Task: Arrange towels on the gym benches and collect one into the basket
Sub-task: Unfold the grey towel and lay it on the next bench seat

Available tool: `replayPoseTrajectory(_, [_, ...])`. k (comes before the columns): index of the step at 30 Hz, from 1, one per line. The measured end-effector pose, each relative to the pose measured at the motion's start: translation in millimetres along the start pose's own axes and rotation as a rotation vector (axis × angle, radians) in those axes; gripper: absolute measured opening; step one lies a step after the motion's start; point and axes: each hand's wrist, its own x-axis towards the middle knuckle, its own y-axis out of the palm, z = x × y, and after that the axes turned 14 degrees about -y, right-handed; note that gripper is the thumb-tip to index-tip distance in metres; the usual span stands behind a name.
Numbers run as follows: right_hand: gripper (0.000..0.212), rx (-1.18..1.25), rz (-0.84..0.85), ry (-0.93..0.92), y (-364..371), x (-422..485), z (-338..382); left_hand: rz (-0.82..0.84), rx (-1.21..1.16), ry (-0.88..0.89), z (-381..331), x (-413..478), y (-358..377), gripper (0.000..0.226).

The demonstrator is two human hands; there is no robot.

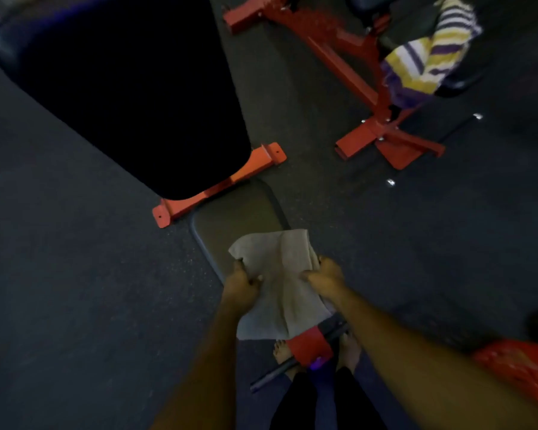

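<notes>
Left hand (241, 288): yours grips the left edge of the grey towel (280, 293), with the fingers curled over the cloth.
Right hand (325, 276): yours pinches the towel's right edge, thumb on top.
Grey towel: it lies rumpled across the near end of the counter (227, 212), and its near edge reaches the red frame (308, 346).
Striped towel (426, 54): it is draped on the second counter (457, 83) at the top right, well apart from your hands.
Feet (350, 349): yours are bare, one on either side of the frame.
Orange object (522, 367): it sits on the floor at the lower right, too blurred to name.

Both bare forearms reach forward and down, converging. Left hand (242, 290) and right hand (326, 279) sit near each other, fingers curled, each gripping the towel (278, 259).
</notes>
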Motion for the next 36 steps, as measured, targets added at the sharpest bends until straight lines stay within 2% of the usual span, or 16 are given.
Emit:
replayPoseTrajectory(7, [0.048,0.091,-0.147,-0.038,-93.2,-86.0,6.9,0.025,0.095,0.174,-68.7,-93.5,-8.0,0.072])
replayPoseTrajectory(11, [0.038,0.146,-0.307,-0.042,-160.8,-142.0,-26.4,0.079,0.177,0.297,-124.1,-149.6,24.6,0.074])
replayPoseTrajectory(14, [0.03,0.284,-0.409,-0.017,-208.5,-183.0,-70.0,0.12,0.25,0.371,-163.9,-198.4,67.2,0.07])
replayPoseTrajectory(20, [0.017,0.445,-0.633,0.024,-296.1,-266.7,-195.7,0.189,0.356,0.541,-219.0,-298.5,197.3,0.057])
replayPoseTrajectory(23, [0.021,0.482,-0.721,0.048,-330.4,-300.9,-270.3,0.2,0.472,0.588,-231.5,-350.8,272.7,0.054])
replayPoseTrajectory(25, [0.019,0.527,-0.752,0.055,-351.8,-323.1,-319.9,0.213,0.518,0.623,-236.2,-378.9,325.1,0.052])
replayPoseTrajectory(30, [0.016,0.639,-0.848,0.136,-389.6,-378.7,-448.8,0.278,0.652,0.692,-241.0,-431.1,454.6,0.062])
replayPoseTrajectory(36, [0.023,0.739,-0.905,0.22,-405.8,-402.9,-550.2,0.287,0.78,0.769,-253.0,-462.6,551.1,0.062])
